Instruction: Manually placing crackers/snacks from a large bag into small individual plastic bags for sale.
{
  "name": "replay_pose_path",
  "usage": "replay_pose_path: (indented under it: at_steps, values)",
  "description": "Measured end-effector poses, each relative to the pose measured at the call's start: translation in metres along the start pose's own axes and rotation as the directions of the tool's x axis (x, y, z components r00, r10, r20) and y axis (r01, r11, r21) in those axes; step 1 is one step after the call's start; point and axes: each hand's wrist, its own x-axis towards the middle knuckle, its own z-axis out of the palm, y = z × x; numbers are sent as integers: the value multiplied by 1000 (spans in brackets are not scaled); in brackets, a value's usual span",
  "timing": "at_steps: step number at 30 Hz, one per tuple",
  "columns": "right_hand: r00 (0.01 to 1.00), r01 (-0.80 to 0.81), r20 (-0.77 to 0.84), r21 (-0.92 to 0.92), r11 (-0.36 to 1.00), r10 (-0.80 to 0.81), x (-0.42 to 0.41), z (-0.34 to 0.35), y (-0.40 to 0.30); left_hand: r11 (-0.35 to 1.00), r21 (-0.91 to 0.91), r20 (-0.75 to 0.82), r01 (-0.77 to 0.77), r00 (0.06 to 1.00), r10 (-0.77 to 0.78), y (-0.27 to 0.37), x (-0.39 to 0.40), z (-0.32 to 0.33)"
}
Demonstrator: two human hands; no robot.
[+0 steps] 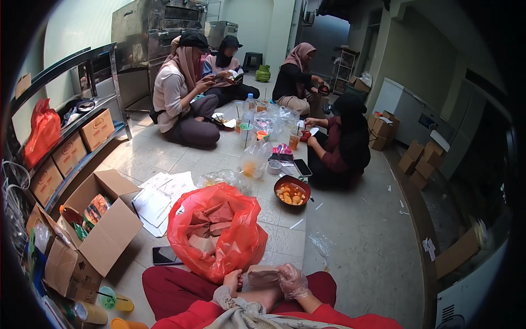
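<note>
In the person's lap lies a folded brown paper packet (263, 276). My right hand (293, 281), in a clear plastic glove, grips its right side. My left hand (233, 281), bare, is curled at the lower rim of the red plastic bag, left of the packet; whether it holds the rim cannot be told. The open red plastic bag (246, 242) stands before my crossed legs with several brown paper packets (211, 226) inside. Left of the bag a phone (165, 256) lies on the tiles. Beyond it on the right is a bowl of food in orange broth (292, 191).
Several people sit on the floor ahead, around cups, a bottle (249, 103) and plastic bags. An open cardboard box (111, 238) and papers (158, 201) lie to the left, with drink cups (117, 301) nearer me. A metal rack (119, 86) stands far left.
</note>
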Motion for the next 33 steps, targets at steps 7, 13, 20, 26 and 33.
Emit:
replay_pose_path:
  at_steps: [7,13,20,26,33]
  values:
    - [981,-188,-45,-33,982,186,5,14,16,959,280,216,-46,976,-16,-21,10,4]
    - [964,-264,27,-56,963,266,16,33,31,983,181,183,20,982,-53,14,12,21]
    - [905,-425,-13,-25,905,425,16,23,13,989,-109,169,-98,979,115,5,22,14]
    - [894,-447,-56,-36,894,445,7,28,23,972,-138,149,-188,967,208,5,33,21]
    - [945,-271,-150,143,952,291,2,30,27,940,-223,52,-258,960,276,20,61,25]
